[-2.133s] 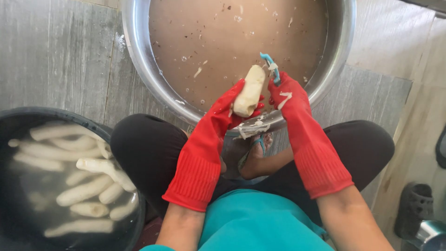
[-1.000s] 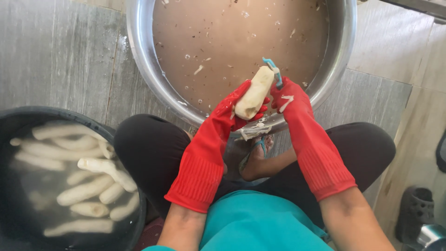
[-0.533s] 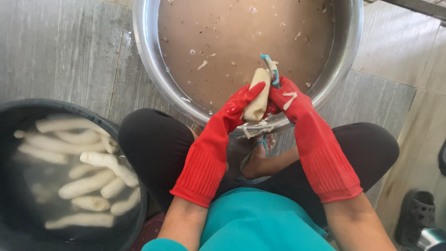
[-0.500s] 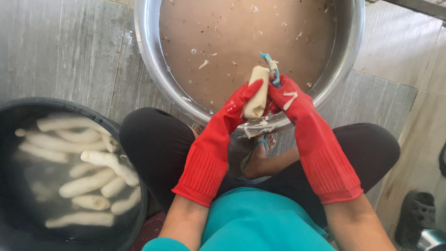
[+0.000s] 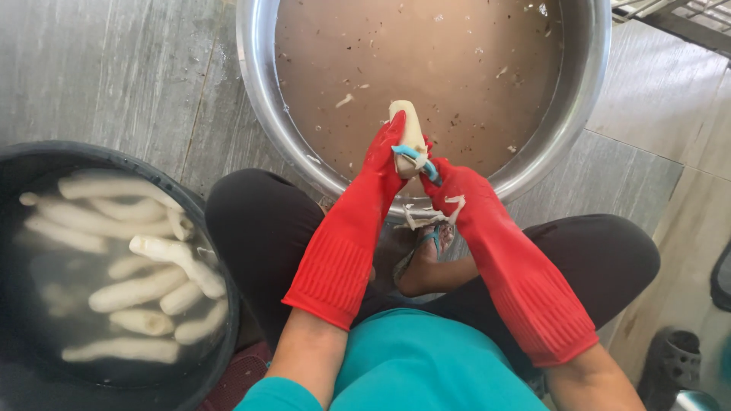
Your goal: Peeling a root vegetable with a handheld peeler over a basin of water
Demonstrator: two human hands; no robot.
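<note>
Red-gloved left hand [image 5: 383,164] grips root [image 5: 408,129] — peeler [image 5: 415,158] touching.

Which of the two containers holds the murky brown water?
The big round metal basin in front of the red-gloved hands; the black tub to the left holds clear water and peeled white roots.

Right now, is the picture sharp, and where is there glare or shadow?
Head view: mostly sharp; the left hand, right hand and peeled root are clear. Soft glare lies on the steel basin rim; the black tub is dim, and the bottom right corner is blurred.
</note>
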